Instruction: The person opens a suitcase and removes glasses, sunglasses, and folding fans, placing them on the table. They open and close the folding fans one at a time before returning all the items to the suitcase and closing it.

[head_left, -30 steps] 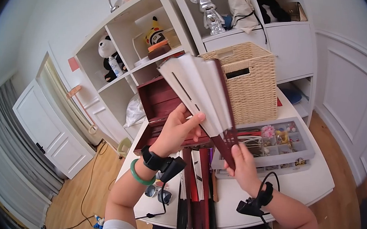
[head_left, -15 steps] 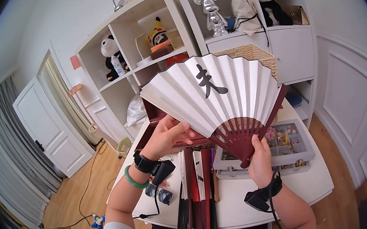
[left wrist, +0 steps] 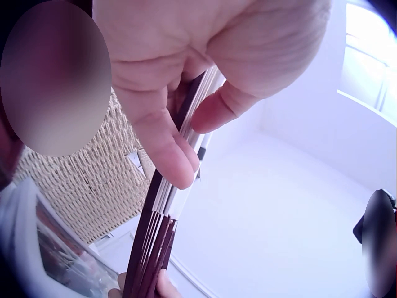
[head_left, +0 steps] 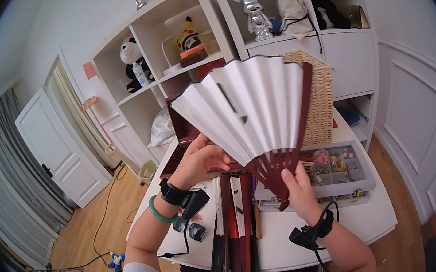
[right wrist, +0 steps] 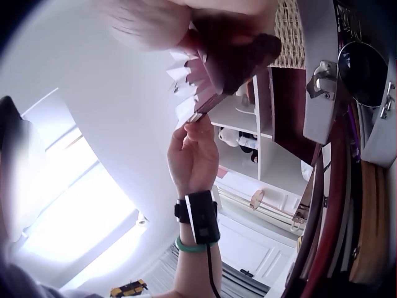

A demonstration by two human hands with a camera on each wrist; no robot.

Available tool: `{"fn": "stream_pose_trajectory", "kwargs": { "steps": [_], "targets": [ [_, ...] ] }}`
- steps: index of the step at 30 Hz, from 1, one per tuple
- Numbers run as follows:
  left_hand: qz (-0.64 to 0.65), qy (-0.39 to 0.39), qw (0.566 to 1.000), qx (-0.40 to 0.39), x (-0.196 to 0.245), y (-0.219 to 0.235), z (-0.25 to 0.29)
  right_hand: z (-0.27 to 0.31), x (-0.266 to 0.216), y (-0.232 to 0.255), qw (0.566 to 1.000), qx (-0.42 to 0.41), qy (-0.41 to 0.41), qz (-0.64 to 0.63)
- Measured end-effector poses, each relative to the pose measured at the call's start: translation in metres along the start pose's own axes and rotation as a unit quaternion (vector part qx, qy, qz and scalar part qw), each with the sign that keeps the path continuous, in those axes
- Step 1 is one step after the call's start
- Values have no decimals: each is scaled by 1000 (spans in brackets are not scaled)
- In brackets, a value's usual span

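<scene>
A folding fan (head_left: pixel 254 102) with white pleated paper, a dark edge and dark red ribs is spread between my hands in the head view. My left hand (head_left: pixel 202 158) pinches its left edge between thumb and fingers, the fan passing between them in the left wrist view. Lower down, my right hand (head_left: pixel 301 194) grips the red outer rib near the pivot, thumb on the front. Part of a black brushed character shows on the paper, half hidden in the folds. Several folded fans (head_left: pixel 240 224) lie side by side below, reaching over the table's near edge.
Behind the fan stand an open dark red box (head_left: pixel 179 123) and a woven basket (head_left: pixel 321 105). A compartment case (head_left: pixel 350 175) with small trinkets sits at the right of the white table (head_left: pixel 291 252). Sunglasses (head_left: pixel 196 231) lie near my left forearm. Cables trail from both wrist cameras.
The fan went from a narrow spread to a wide one showing the black character, then closed partway. My right hand has swung the right outer rib leftward and more upright; my left hand kept its hold.
</scene>
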State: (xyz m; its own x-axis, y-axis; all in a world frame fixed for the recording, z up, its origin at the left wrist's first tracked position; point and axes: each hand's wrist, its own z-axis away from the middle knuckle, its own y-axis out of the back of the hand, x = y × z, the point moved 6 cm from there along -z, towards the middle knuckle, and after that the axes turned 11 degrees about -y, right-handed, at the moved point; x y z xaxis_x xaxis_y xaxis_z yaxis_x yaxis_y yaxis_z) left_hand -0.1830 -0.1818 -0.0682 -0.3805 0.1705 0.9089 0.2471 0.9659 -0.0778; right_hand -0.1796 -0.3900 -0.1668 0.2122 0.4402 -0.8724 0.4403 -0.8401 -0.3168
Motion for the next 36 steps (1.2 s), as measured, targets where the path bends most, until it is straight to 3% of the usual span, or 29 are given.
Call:
{"fn": "stream_pose_trajectory", "kwargs": {
  "steps": [3,4,8,11,14,18,25,29,31,32,34,36],
  "targets": [
    [9,1,1000,-5,1,-7,0,8,-1,-18,992,-86,-25,93],
    [16,4,1000,0,1,-9,1,11,-1,-25,990,-120,-34,71],
    [20,11,1000,-19,-1,-13,1,13,8,-28,975,-185,-88,88],
    [33,30,998,-38,-3,-22,2,15,12,-32,969,-208,-72,117],
    [18,28,997,-64,-7,-25,1,18,-5,-35,982,-149,-79,86],
    [32,41,995,-90,-7,-36,5,12,1,-31,986,-145,-27,76],
    [10,32,993,-111,-16,-33,5,18,-2,-33,980,-174,-61,71],
    [-4,27,995,-94,-18,-32,6,19,-5,-35,979,-183,-68,65],
    [62,42,995,-67,-17,-34,7,20,-1,-36,976,-185,-84,73],
    [62,42,995,-67,-16,-36,8,20,-2,-36,980,-164,-49,98],
    [-48,21,997,-53,-13,-34,10,20,-4,-35,982,-143,-15,121],
    [-58,41,997,-41,-19,-29,9,21,-2,-34,982,-146,-63,105]
  ]
}}
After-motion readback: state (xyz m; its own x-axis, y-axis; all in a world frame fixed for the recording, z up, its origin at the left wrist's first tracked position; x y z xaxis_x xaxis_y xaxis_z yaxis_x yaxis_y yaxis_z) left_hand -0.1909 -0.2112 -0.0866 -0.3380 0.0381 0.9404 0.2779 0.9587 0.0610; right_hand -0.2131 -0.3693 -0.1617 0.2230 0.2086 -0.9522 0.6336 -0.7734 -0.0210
